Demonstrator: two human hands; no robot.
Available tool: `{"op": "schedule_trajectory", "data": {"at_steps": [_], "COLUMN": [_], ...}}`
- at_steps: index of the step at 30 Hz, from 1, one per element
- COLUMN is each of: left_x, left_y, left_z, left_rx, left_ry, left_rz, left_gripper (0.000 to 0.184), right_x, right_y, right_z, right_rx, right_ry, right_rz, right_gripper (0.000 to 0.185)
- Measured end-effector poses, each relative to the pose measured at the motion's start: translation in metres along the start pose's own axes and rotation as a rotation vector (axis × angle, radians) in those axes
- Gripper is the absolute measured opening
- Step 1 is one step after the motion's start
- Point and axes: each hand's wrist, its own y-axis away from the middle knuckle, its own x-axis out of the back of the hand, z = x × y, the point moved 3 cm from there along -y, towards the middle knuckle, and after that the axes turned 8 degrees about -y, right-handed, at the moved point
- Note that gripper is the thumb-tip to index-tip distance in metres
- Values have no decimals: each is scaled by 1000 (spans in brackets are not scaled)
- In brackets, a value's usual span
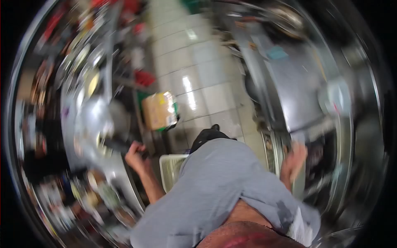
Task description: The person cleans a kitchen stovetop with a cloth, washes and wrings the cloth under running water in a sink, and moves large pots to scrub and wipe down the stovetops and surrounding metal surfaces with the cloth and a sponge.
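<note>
My left hand is closed around the dark handle of a metal pan. The pan is over the steel counter on the left, its shape smeared by motion, so what it holds cannot be made out. My right hand is out to the right side, near the edge of the steel worktop. It is too blurred to show how its fingers lie, and no object is visible in it.
A tiled floor runs ahead between two counters. An open cardboard box stands by the left one, with a white plastic basket beside my legs. On the right are a steel worktop, a blue cloth-like piece and a pale round container.
</note>
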Motion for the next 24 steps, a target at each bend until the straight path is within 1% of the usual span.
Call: {"op": "schedule_trajectory", "data": {"at_steps": [1, 2, 3, 4, 5, 6, 7, 8, 9, 10, 12, 13, 15, 16, 18, 21, 23, 24], "left_x": [10, 17, 29, 30, 35, 33, 36, 43, 56, 59, 54, 47, 37, 31, 17, -12, -31, -45], "left_y": [-22, -36, -59, -70, -80, -82, -89, -108, -133, -146, -161, -165, -170, -171, -173, -169, -166, -163], "left_z": [-7, -6, -7, -5, 1, 9, 15, 18, 26, 33, 37, 39, 36, 34, 26, 5, -13, -25], "left_rx": [0, 49, 8, -42, -69, -105, -121, -177, -260, -317, -407, -449, -500, -520, -545, -563, -560, -549], "left_ry": [104, 201, 151, 94, 22, -6, 38, 31, -22, -42, -92, -108, -137, -151, -173, -196, -216, -216], "left_rz": [-64, -93, -81, -15, 61, 100, 135, 239, 165, 170, 220, 242, 265, 273, 285, 272, 240, 212], "left_gripper": [15, 14, 13, 12, 12, 11, 12, 13, 13, 13, 12, 12, 12, 12, 12, 14, 15, 16], "right_x": [-19, -34, -59, -79, -91, -104, -98, -98, -95, -84, -71, -62, -40, -31, -19, -32, -32, -31], "right_y": [-12, -31, -44, -57, -61, -72, -94, -107, -113, -109, -96, -82, -42, -25, -2, 5, -8, -16], "right_z": [-8, -6, 13, 20, 10, 6, -10, -22, -26, -22, -28, -24, -5, -1, 9, 34, 35, 40], "right_rx": [-464, 25, -170, -355, -315, -102, -106, -154, -196, -218, -27, -44, -235, -246, -346, -317, -326, -334], "right_ry": [-558, -28, -107, -210, -245, -49, -11, 7, 19, 38, 99, 112, 165, 177, 226, 213, 219, 111], "right_rz": [132, 154, 66, -4, 79, 118, 38, -2, -42, -19, -7, 10, -10, 4, 79, 159, 201, 194], "right_gripper": [31, 21, 21, 22, 35, 42, 45, 48, 51, 51, 51, 51, 57, 57, 56, 56, 54, 53]}}
